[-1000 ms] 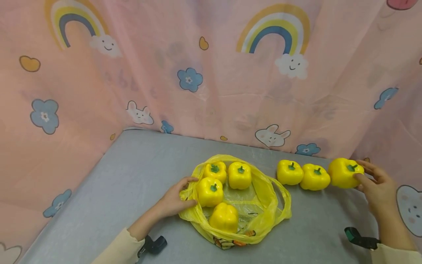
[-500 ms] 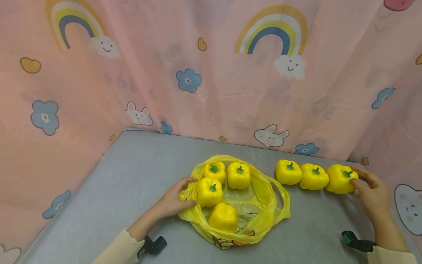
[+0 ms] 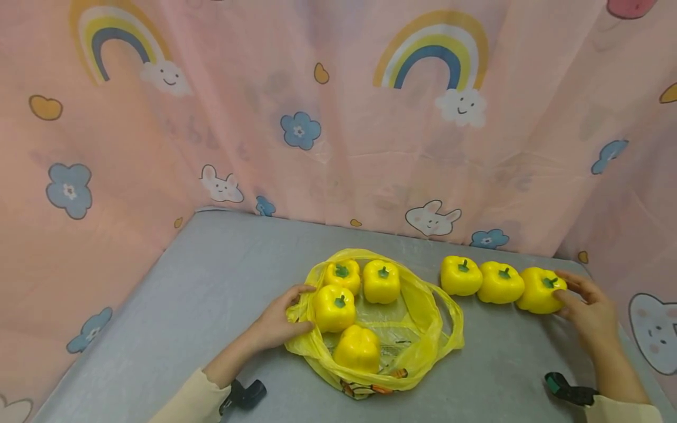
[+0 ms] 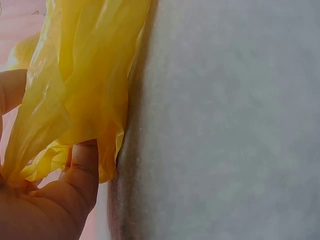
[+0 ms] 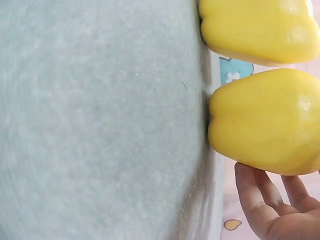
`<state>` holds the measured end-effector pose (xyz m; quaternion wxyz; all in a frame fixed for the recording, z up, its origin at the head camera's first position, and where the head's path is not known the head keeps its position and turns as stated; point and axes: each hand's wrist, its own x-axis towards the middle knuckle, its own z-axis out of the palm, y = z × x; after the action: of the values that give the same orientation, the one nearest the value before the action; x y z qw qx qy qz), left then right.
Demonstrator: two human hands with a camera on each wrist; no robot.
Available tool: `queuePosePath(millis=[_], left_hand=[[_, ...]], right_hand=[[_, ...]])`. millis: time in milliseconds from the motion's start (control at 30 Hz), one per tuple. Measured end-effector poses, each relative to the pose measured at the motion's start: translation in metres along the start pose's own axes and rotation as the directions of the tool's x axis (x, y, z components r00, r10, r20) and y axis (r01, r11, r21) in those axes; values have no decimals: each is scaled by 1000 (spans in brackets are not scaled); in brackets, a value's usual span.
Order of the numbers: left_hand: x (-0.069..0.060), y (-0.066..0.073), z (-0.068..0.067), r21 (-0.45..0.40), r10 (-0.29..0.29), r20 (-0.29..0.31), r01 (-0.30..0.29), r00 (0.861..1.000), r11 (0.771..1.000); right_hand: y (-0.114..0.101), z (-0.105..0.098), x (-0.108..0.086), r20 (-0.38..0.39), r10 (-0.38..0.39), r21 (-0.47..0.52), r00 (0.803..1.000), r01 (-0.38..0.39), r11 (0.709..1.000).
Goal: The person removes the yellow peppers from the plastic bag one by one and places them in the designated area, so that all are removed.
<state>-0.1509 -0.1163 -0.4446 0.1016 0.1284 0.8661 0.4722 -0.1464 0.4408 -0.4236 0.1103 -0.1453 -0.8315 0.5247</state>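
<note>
My left hand (image 3: 282, 317) grips the left rim of an opened yellow plastic bag (image 3: 423, 346); in the left wrist view its fingers and thumb are partly hidden by the thin film (image 4: 95, 75). Several yellow bell peppers (image 3: 335, 308) with green stems are inside the bag. To its right, three more stand in a row on the table. My right hand (image 3: 589, 311) holds the rightmost bell pepper (image 3: 538, 291) by its right side, thumb near the stem. In the right wrist view, fingertips touch this pepper (image 5: 265, 122), whose base meets the tabletop.
The grey table (image 3: 211, 264) ends at a pink patterned curtain (image 3: 338, 147) behind and at both sides. The middle bell pepper (image 3: 499, 283) and the left one (image 3: 460, 276) of the row stand close together. A loose bag handle (image 3: 456, 320) sticks out rightward.
My right hand has moved left and toward me, lowering the rightmost bell pepper onto the table beside the other two. The left hand and the bag look unchanged.
</note>
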Motion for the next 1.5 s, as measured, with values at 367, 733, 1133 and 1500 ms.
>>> queuePosePath(millis=[367, 733, 1133, 1500], left_hand=[[-2, -2, 1, 5, -4, -1, 4, 1000, 1000], [-2, -5, 2, -2, 6, 6, -6, 1000, 1000], [-2, -3, 2, 2, -11, 9, 11, 1000, 1000], [-1, 0, 0, 5, -18, 0, 18, 1000, 1000]], right_hand=[[4, 1, -4, 21, 3, -42, 1000, -2, 999], [7, 0, -5, 52, 9, -27, 999, -7, 1000], [-13, 1, -15, -98, -41, -190, 994, 21, 981], [-55, 6, -28, -180, -94, -182, 979, 60, 981]])
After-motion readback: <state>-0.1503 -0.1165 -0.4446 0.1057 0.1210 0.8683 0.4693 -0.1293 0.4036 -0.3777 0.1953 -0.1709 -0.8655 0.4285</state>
